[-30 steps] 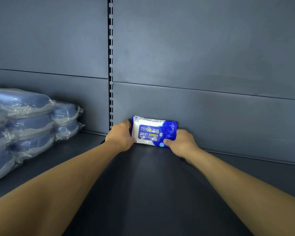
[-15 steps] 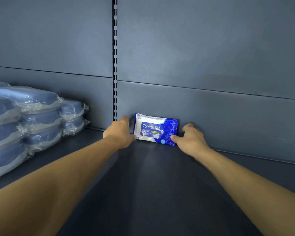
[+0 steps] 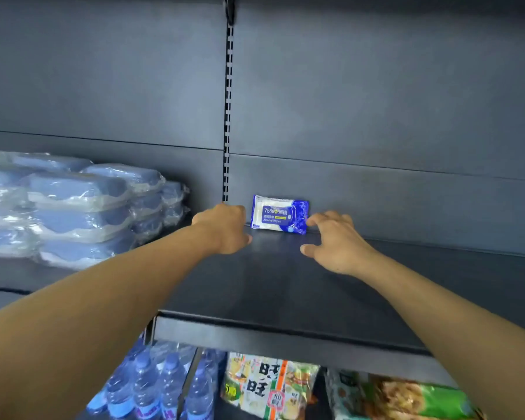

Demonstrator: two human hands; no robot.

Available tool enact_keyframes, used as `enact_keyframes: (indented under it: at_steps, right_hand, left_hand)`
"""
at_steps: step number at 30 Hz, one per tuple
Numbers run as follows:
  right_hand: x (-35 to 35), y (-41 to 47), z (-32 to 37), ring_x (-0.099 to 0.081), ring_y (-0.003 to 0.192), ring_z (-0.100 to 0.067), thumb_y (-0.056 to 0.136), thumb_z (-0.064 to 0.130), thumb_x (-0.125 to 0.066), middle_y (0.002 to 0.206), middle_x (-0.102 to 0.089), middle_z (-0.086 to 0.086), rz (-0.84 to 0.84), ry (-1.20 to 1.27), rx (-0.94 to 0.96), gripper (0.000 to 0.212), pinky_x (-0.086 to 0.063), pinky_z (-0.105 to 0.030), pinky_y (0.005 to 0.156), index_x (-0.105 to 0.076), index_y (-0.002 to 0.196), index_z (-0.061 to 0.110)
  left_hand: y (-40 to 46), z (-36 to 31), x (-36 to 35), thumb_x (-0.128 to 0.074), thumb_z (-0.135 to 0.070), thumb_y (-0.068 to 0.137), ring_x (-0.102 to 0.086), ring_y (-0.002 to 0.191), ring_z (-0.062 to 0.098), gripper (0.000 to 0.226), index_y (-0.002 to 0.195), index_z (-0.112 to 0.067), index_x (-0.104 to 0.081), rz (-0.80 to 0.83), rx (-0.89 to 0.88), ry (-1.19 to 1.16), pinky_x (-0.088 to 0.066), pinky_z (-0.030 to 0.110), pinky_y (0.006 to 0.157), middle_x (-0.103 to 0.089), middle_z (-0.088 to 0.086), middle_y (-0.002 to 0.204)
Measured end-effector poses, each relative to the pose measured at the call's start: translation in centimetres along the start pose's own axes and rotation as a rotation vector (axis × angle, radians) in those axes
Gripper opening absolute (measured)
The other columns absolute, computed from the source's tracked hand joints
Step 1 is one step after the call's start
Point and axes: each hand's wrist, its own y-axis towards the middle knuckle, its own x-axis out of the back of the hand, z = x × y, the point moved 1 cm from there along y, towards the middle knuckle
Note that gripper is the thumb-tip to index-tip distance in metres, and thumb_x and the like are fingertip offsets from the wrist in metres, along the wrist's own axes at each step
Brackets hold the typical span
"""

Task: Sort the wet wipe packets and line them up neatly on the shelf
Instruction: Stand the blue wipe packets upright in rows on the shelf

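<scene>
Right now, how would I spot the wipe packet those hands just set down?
Find the slotted upright in the shelf's back wall. Right of its foot the wipe packet stands alone against the wall, between both hands. Unlike the clear-wrapped bundles at left, it is blue-and-white, marked 75%.

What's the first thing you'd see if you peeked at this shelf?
A small blue and white wipes pack stands on edge at the back of the dark shelf, with the left hand and right hand on either side, neither holding it. Far left sits a pile of blue wrapped bundles, and water bottles show below.
</scene>
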Motion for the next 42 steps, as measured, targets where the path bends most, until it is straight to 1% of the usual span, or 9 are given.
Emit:
enact_keyframes:
  at_steps: [7, 11, 14, 18, 23, 27, 30, 34, 42]
  right_hand:
    - [0.4, -12.0, 5.5, -0.026, 0.134, -0.027, 0.09, 0.032, -0.06, 0.142, -0.039, -0.007, -0.031, -0.016, -0.073, 0.054, -0.033, -0.04, 0.107, -0.04, 0.138, 0.016]
    - [-1.4, -18.2, 8.0, -0.033, 0.128, -0.027, 0.089, 0.027, -0.061, 0.136, -0.045, -0.007, -0.045, 0.002, -0.063, 0.05, -0.034, -0.036, 0.102, -0.044, 0.134, 0.014]
    - [-4.3, -22.1, 9.0, -0.041, 0.123, -0.026, 0.088, 0.022, -0.061, 0.13, -0.048, -0.009, 0.02, 0.018, -0.052, 0.047, -0.038, -0.034, 0.099, -0.046, 0.131, 0.012]
    - [-9.6, -26.4, 8.7, -0.045, 0.122, -0.028, 0.089, 0.025, -0.061, 0.133, -0.044, -0.01, 0.187, 0.045, -0.085, 0.05, -0.04, -0.039, 0.099, -0.044, 0.134, 0.011]
    - [-17.5, -31.0, 7.1, -0.038, 0.13, -0.027, 0.092, 0.03, -0.057, 0.142, -0.034, -0.007, 0.464, 0.077, -0.153, 0.052, -0.039, -0.04, 0.103, -0.038, 0.139, 0.017]
    - [-23.6, -34.4, 5.7, -0.047, 0.117, -0.027, 0.091, 0.027, -0.057, 0.132, -0.042, -0.01, 0.575, 0.09, -0.147, 0.045, -0.041, -0.035, 0.096, -0.044, 0.131, 0.013]
    - [-28.5, -37.9, 4.7, -0.046, 0.117, -0.025, 0.091, 0.026, -0.056, 0.131, -0.042, -0.011, 0.7, 0.121, -0.168, 0.043, -0.041, -0.033, 0.096, -0.045, 0.129, 0.011]
    - [-35.1, -42.5, 2.8, -0.046, 0.121, -0.024, 0.093, 0.027, -0.054, 0.134, -0.04, -0.009, 0.843, 0.119, -0.215, 0.043, -0.038, -0.03, 0.095, -0.042, 0.133, 0.014]
    - [-48.2, -50.5, -1.0, -0.052, 0.117, -0.026, 0.092, 0.019, -0.053, 0.129, -0.052, -0.011, 0.991, 0.13, -0.333, 0.036, -0.042, -0.027, 0.092, -0.048, 0.126, 0.009]
  left_hand:
    - [-11.2, 1.8, 0.9, -0.058, -0.039, 0.089, -0.055, 0.111, 0.027, 0.034, 0.117, -0.021, -0.053, -0.02, -0.229, -0.114, -0.047, 0.041, 0.093, -0.06, 0.002, 0.118]
    - [-17.0, 2.9, 0.3, -0.058, -0.038, 0.089, -0.055, 0.112, 0.026, 0.032, 0.117, -0.023, -0.052, -0.019, -0.296, -0.175, -0.047, 0.041, 0.091, -0.062, 0.0, 0.116]
    - [-20.6, 4.1, -2.1, -0.057, -0.035, 0.088, -0.057, 0.107, 0.026, 0.027, 0.113, -0.025, -0.053, 0.039, -0.312, -0.22, -0.048, 0.04, 0.088, -0.064, -0.001, 0.11]
    - [-25.3, 5.9, -8.3, -0.053, -0.036, 0.09, -0.056, 0.106, 0.028, 0.025, 0.111, -0.023, -0.051, 0.205, -0.295, -0.12, -0.045, 0.035, 0.079, -0.061, 0.003, 0.112]
    - [-30.4, 8.9, -16.8, -0.051, -0.037, 0.093, -0.056, 0.111, 0.026, 0.029, 0.118, -0.023, -0.05, 0.479, -0.156, -0.108, -0.045, 0.037, 0.087, -0.059, 0.002, 0.12]
    - [-34.4, 10.8, -22.9, -0.051, -0.036, 0.092, -0.056, 0.111, 0.025, 0.031, 0.121, -0.024, -0.049, 0.583, -0.083, -0.084, -0.045, 0.036, 0.086, -0.06, 0.002, 0.121]
    - [-38.0, 12.2, -28.2, -0.054, -0.037, 0.091, -0.058, 0.107, 0.024, 0.036, 0.123, -0.023, -0.046, 0.679, -0.016, -0.071, -0.05, 0.036, 0.084, -0.061, 0.001, 0.118]
    - [-42.4, 13.4, -35.2, -0.055, -0.034, 0.09, -0.056, 0.11, 0.023, 0.037, 0.123, -0.023, -0.045, 0.805, 0.065, -0.044, -0.045, 0.034, 0.083, -0.058, 0.001, 0.12]
    - [-49.1, 14.3, -49.4, -0.056, -0.025, 0.091, -0.05, 0.118, 0.021, 0.04, 0.128, -0.021, -0.043, 0.957, 0.013, 0.027, -0.045, 0.034, 0.09, -0.052, 0.0, 0.128]
